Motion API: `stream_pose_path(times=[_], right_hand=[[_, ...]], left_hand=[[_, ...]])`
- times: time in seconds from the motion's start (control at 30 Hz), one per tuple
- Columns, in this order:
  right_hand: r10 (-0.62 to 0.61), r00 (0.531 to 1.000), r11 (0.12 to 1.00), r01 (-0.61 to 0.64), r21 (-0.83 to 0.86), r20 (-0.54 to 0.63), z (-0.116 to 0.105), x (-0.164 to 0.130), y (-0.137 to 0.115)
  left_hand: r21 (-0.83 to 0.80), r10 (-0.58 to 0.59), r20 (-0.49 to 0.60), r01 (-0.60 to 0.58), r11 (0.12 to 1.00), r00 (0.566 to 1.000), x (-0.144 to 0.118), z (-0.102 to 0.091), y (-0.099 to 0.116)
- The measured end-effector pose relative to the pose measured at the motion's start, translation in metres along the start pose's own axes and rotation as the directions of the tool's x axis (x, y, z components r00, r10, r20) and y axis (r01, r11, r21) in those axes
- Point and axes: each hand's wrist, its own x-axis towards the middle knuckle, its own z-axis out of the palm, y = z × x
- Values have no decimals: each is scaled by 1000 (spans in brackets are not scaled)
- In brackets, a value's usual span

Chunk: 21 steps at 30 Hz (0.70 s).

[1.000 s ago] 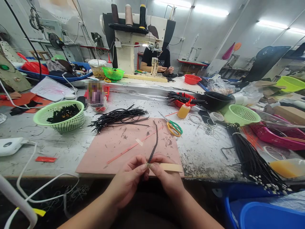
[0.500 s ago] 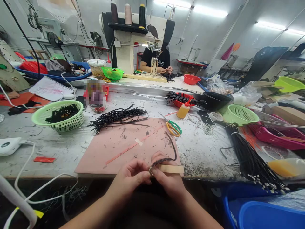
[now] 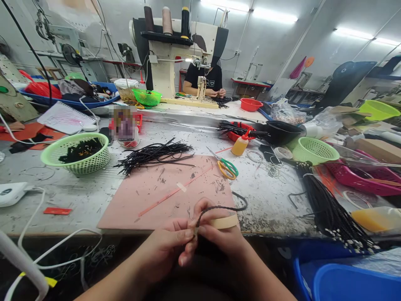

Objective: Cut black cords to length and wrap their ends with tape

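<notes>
Braided black cord [image 3: 219,207]: near counter [image 3: 78,192] front edge, over pink mat [image 3: 163,192]. One end pinched with tan tape strip [image 3: 223,222] between left hand [image 3: 163,251] and right hand [image 3: 224,238] fingers. Step judged: taping cord end. Next calls for tight, even wrap.

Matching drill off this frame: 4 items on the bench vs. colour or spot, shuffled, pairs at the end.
Things:
1. scissors
2. glue bottle
3. braided cord
4. left basket

Descriptions:
A. pale green mesh, black pieces inside
B. pinched between left hand and right hand
C. yellow and green handles, at the pink mat's far right corner
D. amber with a red cap

Pairs: 1-C, 2-D, 3-B, 4-A
</notes>
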Motion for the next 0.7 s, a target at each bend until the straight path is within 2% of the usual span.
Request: stream_pose_path(times=[0.1, 0.17, 0.33, 0.43, 0.6, 0.7], right_hand=[[12, 999, 1000, -13, 14, 41, -1, -1, -2], [21, 999, 1000, -21, 8, 35, 0, -1, -4], [49, 994, 992, -59, -109, -96, 4, 0, -3], [54, 990, 987, -72, -144, -128, 6, 0, -1], [-13, 997, 991, 3, -135, -72, 5, 1, 1], [-15, 997, 986, 3, -169, -71, 4, 1, 0]], left_hand=[[-14, -36, 7, 37, 999, 999, 0, -1, -2], [38, -12, -35, 13, 999, 999, 1, -2, -4], [246, 213, -174, -167, 955, 962, 1, -6, -5], [314, 270, -195, -201, 928, 943, 0, -6, -5], [146, 176, -174, -151, 978, 969, 1, -3, -5], [95, 160, -180, -144, 985, 971, 2, -3, -5]])
